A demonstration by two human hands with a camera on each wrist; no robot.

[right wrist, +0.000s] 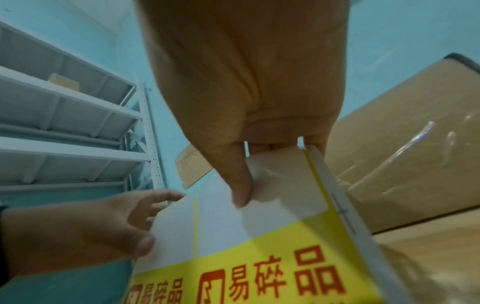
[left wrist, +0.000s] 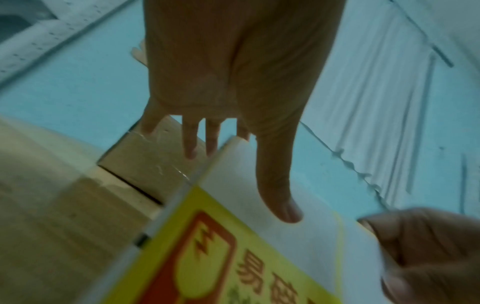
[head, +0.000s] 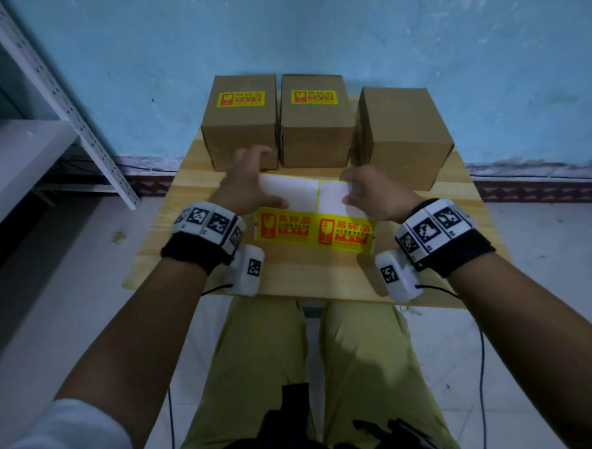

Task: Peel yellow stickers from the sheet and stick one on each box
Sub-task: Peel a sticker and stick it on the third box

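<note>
I'm holding the sticker sheet (head: 315,213) over the wooden counter (head: 198,254) with both hands. My right hand (head: 374,193) is pinching the sheet's far right part, thumb on the white peeled backing, fingers (right wrist: 270,147) tucked underneath, clamped on it. My left hand (head: 247,185) is at the sheet's left edge, thumb lying on the white backing and fingers (left wrist: 191,139) hanging straight and apart past the edge. Two yellow stickers (head: 316,232) are sitting on the near row of the sheet. Three cardboard boxes are standing in a row at the counter's far side: the left box (head: 241,120) and middle box (head: 316,120) are each wearing a yellow sticker on top, the right box (head: 403,134) is showing bare cardboard.
</note>
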